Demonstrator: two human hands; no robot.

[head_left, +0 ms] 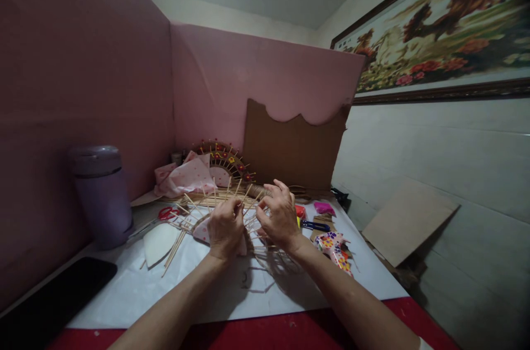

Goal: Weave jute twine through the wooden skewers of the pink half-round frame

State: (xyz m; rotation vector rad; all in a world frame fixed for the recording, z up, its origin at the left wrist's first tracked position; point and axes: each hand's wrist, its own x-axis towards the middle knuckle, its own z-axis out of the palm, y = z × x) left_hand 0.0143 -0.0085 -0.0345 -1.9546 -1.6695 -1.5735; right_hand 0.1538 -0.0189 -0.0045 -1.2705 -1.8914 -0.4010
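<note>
Beneath my hands lies a fan-shaped piece (201, 230) covered in pink dotted cloth, with thin wooden sticks (237, 187) spreading out from its curved edge. My left hand (226, 227) is closed over this edge, its thumb and forefinger pinched on one of the sticks. Just to the right, my right hand (278, 217) holds its thumb and forefinger close together beside the sticks, the other fingers raised. Whatever lies between those right fingertips is too small to make out. A loose cord (265, 270) trails on the white sheet below the hands.
Red-handled scissors (168, 213), a pale cut piece (159, 244) and a phone (83, 289) lie leftward, near a purple tumbler (103, 198). Behind stand a decorated half-round piece (232, 160) and brown cardboard (293, 148). A blue cutter (315, 225) and flowered cloth (333, 245) lie right.
</note>
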